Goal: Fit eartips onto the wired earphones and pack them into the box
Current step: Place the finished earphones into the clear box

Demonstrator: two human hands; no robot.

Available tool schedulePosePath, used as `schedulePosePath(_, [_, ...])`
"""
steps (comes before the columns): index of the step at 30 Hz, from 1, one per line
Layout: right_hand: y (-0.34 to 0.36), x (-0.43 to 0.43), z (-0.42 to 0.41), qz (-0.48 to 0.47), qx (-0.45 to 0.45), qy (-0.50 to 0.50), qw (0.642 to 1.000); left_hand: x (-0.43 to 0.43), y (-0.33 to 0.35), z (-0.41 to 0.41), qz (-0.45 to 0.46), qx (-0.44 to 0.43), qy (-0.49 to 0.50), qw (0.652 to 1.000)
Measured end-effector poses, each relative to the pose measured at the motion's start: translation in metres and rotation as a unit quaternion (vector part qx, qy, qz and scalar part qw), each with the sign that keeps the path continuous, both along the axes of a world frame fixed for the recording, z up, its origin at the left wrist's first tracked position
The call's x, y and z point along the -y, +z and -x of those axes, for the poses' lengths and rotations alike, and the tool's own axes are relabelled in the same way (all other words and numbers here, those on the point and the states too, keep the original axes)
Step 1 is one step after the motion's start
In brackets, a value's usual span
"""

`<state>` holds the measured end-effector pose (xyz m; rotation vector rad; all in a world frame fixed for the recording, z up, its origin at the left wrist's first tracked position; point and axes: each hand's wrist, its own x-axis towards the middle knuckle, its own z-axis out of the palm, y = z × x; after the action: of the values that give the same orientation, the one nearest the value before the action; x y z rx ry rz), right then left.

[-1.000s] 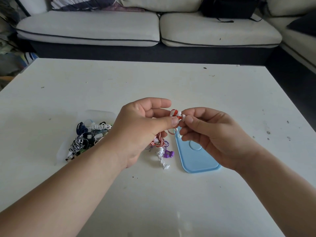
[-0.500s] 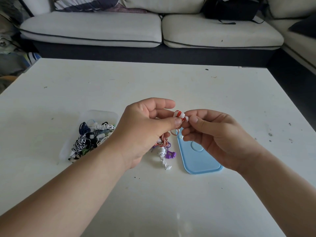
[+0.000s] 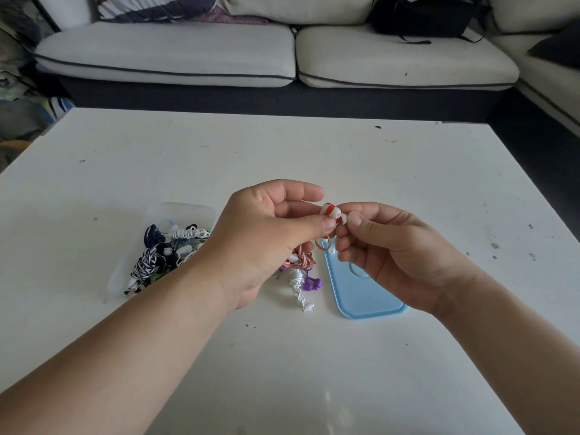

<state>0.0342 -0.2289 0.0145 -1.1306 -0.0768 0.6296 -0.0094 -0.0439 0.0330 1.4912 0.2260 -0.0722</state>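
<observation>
My left hand (image 3: 263, 243) pinches a red and white earbud (image 3: 330, 210) between thumb and fingers, above the table. Its red cable (image 3: 306, 259) hangs down under the hand. My right hand (image 3: 398, 255) pinches a small white eartip (image 3: 344, 218) against the bud's end. A clear plastic box (image 3: 182, 211) with several coiled earphones sits to the left on the table. Its light blue lid (image 3: 361, 296) lies flat below my right hand. White earphones (image 3: 298, 287) and purple earphones (image 3: 312, 284) lie loose between box and lid.
The white table (image 3: 282, 158) has small dark specks. A pale sofa (image 3: 251, 54) runs along the far side, with a black bag (image 3: 420, 14) on its right cushion and a striped cushion (image 3: 157, 7) at the left.
The hands and the earbud have stayed in nearly the same place. The fingers of both hands have shifted slightly around the bud's tip.
</observation>
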Motion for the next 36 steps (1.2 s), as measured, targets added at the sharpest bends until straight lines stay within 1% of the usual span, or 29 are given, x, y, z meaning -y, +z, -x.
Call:
schedulePosePath(14, [-0.0001,-0.0013,0.0027,0.031,0.021,-0.002,0.999,0.0042,-0.0006,0.0025,-0.03,0.01,0.006,0.999])
schedulePosePath(20, [-0.0016,0.0001,0.0001,0.04,0.005,0.022,0.999,0.0042,0.0,0.003,-0.039,0.001,-0.003,0.999])
schedulePosePath(24, [0.0001,0.0008,-0.0009,0.026,-0.026,0.043,0.998,0.0052,0.0006,0.0029,-0.024,-0.011,-0.008,1.0])
schedulePosePath(30, [0.0015,0.0041,-0.0014,0.029,-0.043,0.061,0.997,0.0081,0.0016,0.0042,0.026,-0.039,-0.02,0.999])
schedulePosePath(33, [-0.0013,0.0039,-0.0011,0.037,-0.009,0.036,0.999,0.0084,0.0008,0.0028,0.04,-0.055,-0.005,0.998])
schedulePosePath(36, [-0.0036,0.0015,-0.0004,0.074,0.078,-0.023,0.994,0.0078,-0.0008,0.0007,0.073,-0.08,0.03,0.994])
